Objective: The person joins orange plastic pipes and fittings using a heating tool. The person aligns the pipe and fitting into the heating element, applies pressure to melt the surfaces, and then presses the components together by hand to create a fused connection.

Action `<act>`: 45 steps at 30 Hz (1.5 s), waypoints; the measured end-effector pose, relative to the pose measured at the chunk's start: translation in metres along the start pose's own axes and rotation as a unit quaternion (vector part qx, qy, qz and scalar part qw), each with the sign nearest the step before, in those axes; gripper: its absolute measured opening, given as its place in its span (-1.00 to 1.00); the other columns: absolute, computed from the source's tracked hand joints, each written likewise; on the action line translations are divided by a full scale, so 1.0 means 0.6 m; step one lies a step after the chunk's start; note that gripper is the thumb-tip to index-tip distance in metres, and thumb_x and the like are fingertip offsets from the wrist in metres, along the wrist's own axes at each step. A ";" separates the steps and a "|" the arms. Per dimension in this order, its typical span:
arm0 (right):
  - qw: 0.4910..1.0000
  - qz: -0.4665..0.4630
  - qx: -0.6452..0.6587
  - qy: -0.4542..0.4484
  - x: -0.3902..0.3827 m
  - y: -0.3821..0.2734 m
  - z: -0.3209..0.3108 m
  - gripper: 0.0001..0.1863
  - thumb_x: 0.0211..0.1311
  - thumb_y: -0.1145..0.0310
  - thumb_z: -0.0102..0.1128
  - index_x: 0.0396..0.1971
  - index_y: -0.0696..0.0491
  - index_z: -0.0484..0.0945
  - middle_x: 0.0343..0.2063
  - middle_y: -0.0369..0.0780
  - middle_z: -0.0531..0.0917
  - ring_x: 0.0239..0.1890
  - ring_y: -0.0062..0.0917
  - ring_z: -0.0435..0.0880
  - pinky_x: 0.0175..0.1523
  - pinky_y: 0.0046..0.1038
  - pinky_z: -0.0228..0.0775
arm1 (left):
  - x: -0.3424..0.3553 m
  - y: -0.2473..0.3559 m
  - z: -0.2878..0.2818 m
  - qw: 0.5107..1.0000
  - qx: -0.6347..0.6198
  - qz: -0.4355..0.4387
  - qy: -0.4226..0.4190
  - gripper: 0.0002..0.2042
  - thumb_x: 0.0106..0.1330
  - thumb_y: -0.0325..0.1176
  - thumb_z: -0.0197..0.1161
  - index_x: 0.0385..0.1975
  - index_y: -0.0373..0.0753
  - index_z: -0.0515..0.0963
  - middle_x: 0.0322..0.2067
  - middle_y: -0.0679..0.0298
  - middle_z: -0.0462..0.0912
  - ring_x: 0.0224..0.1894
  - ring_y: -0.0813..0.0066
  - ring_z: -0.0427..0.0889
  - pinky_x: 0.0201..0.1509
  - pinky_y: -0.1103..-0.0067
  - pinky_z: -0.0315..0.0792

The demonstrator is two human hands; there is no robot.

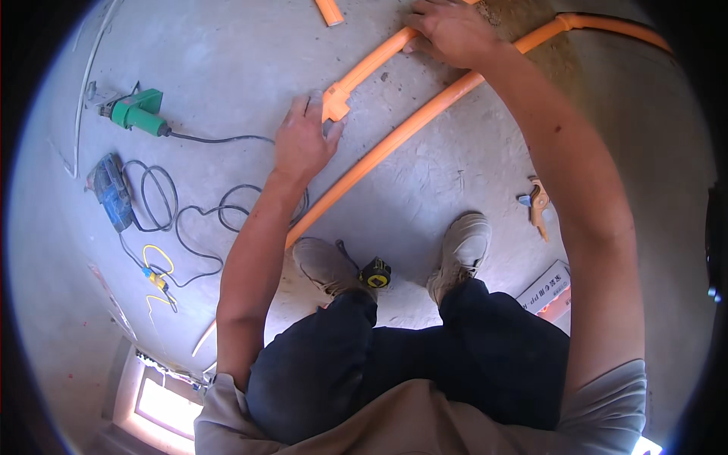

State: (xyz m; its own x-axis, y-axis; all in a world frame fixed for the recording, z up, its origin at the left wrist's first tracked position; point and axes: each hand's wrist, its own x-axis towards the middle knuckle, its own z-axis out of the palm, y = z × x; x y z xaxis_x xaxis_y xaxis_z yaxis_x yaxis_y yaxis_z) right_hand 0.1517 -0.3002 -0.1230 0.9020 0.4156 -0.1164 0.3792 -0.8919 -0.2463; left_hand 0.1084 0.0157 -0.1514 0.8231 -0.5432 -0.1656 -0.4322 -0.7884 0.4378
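Note:
A short orange plastic pipe [373, 62] lies slantwise on the concrete floor, with an orange pipe fitting [334, 101] at its near left end. My left hand [305, 139] is at that fitting, its thumb and fingers on either side of the end. Farther off and to the right, my right hand [453, 34] closes round the pipe near its far end; some of its fingertips are hidden. Below both hands runs a longer orange pipe [388, 144], passing under my right forearm and joined at the upper right to another orange length.
On the left lie a green corded power tool [139, 112], a blue power tool [115, 193] and looping black cable. A tape measure [375, 273] sits between my shoes. At right are an orange-handled pipe cutter [538, 203] and a printed box [547, 292]. Another orange pipe piece [329, 11] lies at the top.

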 end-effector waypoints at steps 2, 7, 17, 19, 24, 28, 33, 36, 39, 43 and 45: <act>1.000 0.014 -0.005 -0.005 -0.006 0.008 0.016 -0.74 0.06 0.14 0.30 -0.33 -0.01 0.65 -0.26 -0.19 0.64 -0.07 -0.26 0.61 0.13 -0.19 0.39 | 0.003 0.006 0.002 1.000 0.001 0.009 0.000 -0.40 0.25 -0.10 0.41 0.16 -0.40 0.46 -0.03 -0.06 0.50 -0.07 -0.08 0.61 -0.03 0.24 0.56; 0.999 0.024 -0.027 0.008 -0.003 0.001 0.023 -0.75 0.10 0.16 0.27 -0.34 0.01 0.65 -0.26 -0.20 0.66 -0.07 -0.30 0.62 0.16 -0.20 0.39 | 0.001 0.002 0.004 1.000 -0.005 -0.001 -0.001 -0.40 0.25 -0.15 0.41 0.16 -0.43 0.44 -0.08 -0.08 0.50 -0.11 -0.08 0.61 -0.10 0.25 0.56; 0.999 0.029 -0.043 -0.007 0.004 -0.002 0.019 -0.61 0.22 0.10 0.29 -0.03 0.00 0.61 -0.10 -0.29 0.61 0.07 -0.37 0.55 0.23 -0.26 0.38 | 0.000 -0.011 0.007 0.998 -0.062 0.011 0.026 -0.44 0.18 -0.23 0.47 0.11 -0.43 0.49 -0.13 0.00 0.51 -0.19 -0.01 0.60 -0.14 0.28 0.54; 0.999 0.024 -0.023 -0.017 0.006 -0.002 0.014 -0.61 0.18 0.12 0.32 -0.06 0.00 0.61 -0.14 -0.31 0.62 0.03 -0.37 0.56 0.21 -0.29 0.40 | 0.000 -0.012 0.007 0.997 -0.059 0.024 0.037 -0.44 0.18 -0.24 0.47 0.11 -0.43 0.49 -0.13 0.00 0.52 -0.19 0.00 0.61 -0.13 0.28 0.54; 0.999 0.033 -0.012 -0.032 0.007 0.011 0.034 -0.66 0.19 0.13 0.31 -0.11 0.01 0.63 -0.14 -0.32 0.63 0.01 -0.38 0.57 0.22 -0.29 0.40 | 0.003 -0.016 0.010 0.995 -0.090 0.027 0.037 -0.44 0.15 -0.27 0.49 0.10 -0.44 0.49 -0.09 0.00 0.51 -0.16 0.00 0.61 -0.11 0.28 0.54; 1.000 0.005 -0.017 0.005 0.009 0.019 0.043 -0.70 0.22 0.12 0.29 -0.18 0.01 0.63 -0.16 -0.31 0.63 0.02 -0.38 0.57 0.24 -0.27 0.38 | 0.004 -0.015 0.008 0.995 -0.094 0.021 0.038 -0.43 0.14 -0.28 0.49 0.11 -0.44 0.49 -0.08 0.01 0.51 -0.15 0.00 0.60 -0.09 0.27 0.54; 1.000 0.008 -0.021 -0.022 0.012 0.015 0.037 -0.58 0.10 0.14 0.39 -0.09 0.05 0.62 -0.14 -0.32 0.65 -0.01 -0.37 0.58 0.19 -0.30 0.41 | 0.006 -0.009 0.001 0.995 -0.093 0.014 0.015 -0.47 0.14 -0.33 0.45 0.07 -0.48 0.48 -0.07 0.02 0.49 -0.10 0.00 0.58 -0.02 0.28 0.52; 1.000 0.000 -0.019 -0.015 0.012 0.016 0.037 -0.57 0.09 0.14 0.40 -0.09 0.05 0.63 -0.15 -0.31 0.65 -0.01 -0.38 0.58 0.19 -0.30 0.41 | 0.007 -0.008 -0.002 0.995 -0.097 0.014 0.012 -0.47 0.13 -0.34 0.45 0.07 -0.48 0.48 -0.07 0.02 0.48 -0.09 -0.01 0.58 -0.02 0.28 0.52; 1.000 -0.002 -0.014 -0.011 0.014 0.016 0.035 -0.57 0.07 0.14 0.41 -0.09 0.06 0.63 -0.16 -0.30 0.65 -0.02 -0.38 0.58 0.17 -0.31 0.41 | 0.009 -0.009 -0.001 0.994 -0.102 0.024 0.026 -0.46 0.12 -0.36 0.45 0.08 -0.47 0.47 -0.05 0.01 0.48 -0.07 -0.02 0.57 -0.01 0.27 0.52; 1.000 -0.005 -0.020 -0.008 0.014 0.017 0.037 -0.69 0.13 0.13 0.34 -0.23 0.01 0.62 -0.18 -0.31 0.64 -0.03 -0.38 0.60 0.17 -0.28 0.43 | 0.007 -0.012 0.003 0.994 -0.101 0.020 0.023 -0.44 0.12 -0.33 0.47 0.11 -0.42 0.46 -0.09 0.03 0.49 -0.14 -0.02 0.57 -0.07 0.26 0.51; 1.000 -0.010 -0.018 0.002 0.013 0.019 0.041 -0.69 0.14 0.13 0.34 -0.22 0.01 0.62 -0.18 -0.31 0.64 -0.03 -0.39 0.60 0.17 -0.28 0.43 | 0.006 -0.012 0.004 0.994 -0.100 0.031 0.034 -0.44 0.12 -0.34 0.47 0.11 -0.43 0.46 -0.10 0.04 0.48 -0.15 0.00 0.57 -0.07 0.26 0.50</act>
State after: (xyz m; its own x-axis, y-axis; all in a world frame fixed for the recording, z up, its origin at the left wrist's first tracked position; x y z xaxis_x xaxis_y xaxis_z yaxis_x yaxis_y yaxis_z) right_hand 0.1579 -0.3025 -0.1506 0.8950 0.4329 -0.1075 0.4046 -0.8894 -0.2129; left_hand 0.1136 0.0186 -0.1575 0.8236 -0.5622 -0.0751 -0.4065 -0.6774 0.6131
